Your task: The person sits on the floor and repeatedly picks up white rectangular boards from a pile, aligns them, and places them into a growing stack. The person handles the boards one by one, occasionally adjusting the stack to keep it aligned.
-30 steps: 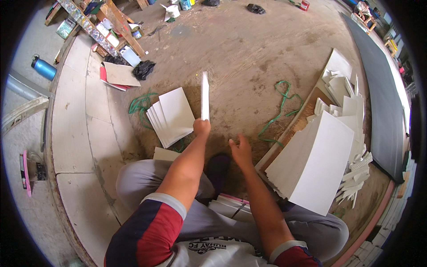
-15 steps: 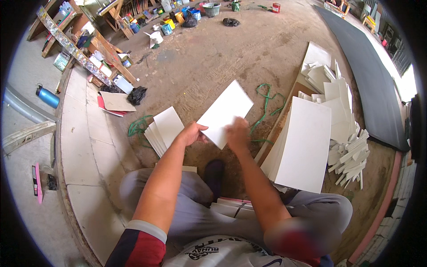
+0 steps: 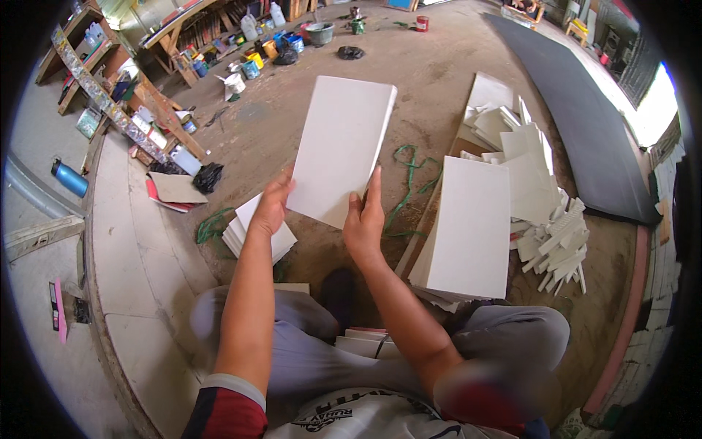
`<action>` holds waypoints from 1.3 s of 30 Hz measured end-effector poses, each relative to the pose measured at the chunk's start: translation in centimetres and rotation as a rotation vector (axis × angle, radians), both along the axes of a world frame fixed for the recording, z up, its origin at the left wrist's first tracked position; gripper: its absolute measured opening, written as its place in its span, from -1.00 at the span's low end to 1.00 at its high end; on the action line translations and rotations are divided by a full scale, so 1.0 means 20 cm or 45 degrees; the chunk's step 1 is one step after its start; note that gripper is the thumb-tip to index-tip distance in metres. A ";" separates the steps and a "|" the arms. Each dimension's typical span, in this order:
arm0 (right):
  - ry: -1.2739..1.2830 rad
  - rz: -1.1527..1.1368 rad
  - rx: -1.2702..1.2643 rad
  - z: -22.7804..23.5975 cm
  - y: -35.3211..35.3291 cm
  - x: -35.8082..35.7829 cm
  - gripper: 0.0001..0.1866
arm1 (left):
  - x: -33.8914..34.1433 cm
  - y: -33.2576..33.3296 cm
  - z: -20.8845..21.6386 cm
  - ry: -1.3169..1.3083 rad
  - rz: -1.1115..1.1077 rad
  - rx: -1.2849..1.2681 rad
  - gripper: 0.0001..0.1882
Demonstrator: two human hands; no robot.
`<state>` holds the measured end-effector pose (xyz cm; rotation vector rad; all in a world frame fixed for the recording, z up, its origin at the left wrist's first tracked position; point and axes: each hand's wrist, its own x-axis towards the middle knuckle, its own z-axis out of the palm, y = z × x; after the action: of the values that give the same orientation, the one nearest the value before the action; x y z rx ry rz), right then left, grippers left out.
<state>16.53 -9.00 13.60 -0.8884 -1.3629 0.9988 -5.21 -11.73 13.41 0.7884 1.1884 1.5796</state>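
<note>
Between my two hands a stack of white rectangular sheets (image 3: 340,150) is held up over the floor, tilted a little, its thickness showing along the right edge. My left hand (image 3: 272,201) closes on the left edge near the lower corner. On the opposite side my right hand (image 3: 365,219) presses against the lower right edge, fingers pointing up. A fanned pile of smaller white sheets (image 3: 274,238) lies on the floor beyond my left forearm. To my right stands a taller stack of large white sheets (image 3: 472,227). More bundled sheets (image 3: 365,344) lie between my legs.
White offcut strips (image 3: 559,238) and loose pieces heap at the right, beside a long dark sheet (image 3: 578,110). Green twine (image 3: 409,179) lies on the brown floor. Paint cans and buckets (image 3: 285,47) stand at the back left. A blue bottle (image 3: 69,178) is at far left.
The white sheets have been raised and turned more upright, facing me. My right hand has moved from their front face to the right edge. The view has shifted slightly.
</note>
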 end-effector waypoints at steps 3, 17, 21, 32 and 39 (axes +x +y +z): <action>-0.118 -0.006 0.024 0.21 -0.01 0.19 -0.32 | 0.12 0.06 0.26 0.142 0.028 0.157 -0.32; -0.942 -0.647 -0.262 0.56 -0.02 1.28 -0.57 | 1.20 0.10 0.35 0.576 -0.279 -0.021 -0.54; -1.080 -0.681 -0.312 0.46 -0.02 1.44 -0.56 | 1.36 0.07 0.31 0.651 -0.364 -0.128 -0.56; -1.119 -0.637 -0.404 0.40 -0.02 1.50 -0.55 | 1.42 0.05 0.17 0.746 -0.286 -0.149 -0.52; -1.139 -0.600 -0.485 0.43 -0.05 1.47 -0.56 | 1.40 0.00 0.19 0.762 -0.311 -0.163 -0.54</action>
<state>45.85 -9.93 22.11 -1.9982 -1.5678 0.4848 22.72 -11.65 17.24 1.3198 1.5244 1.0807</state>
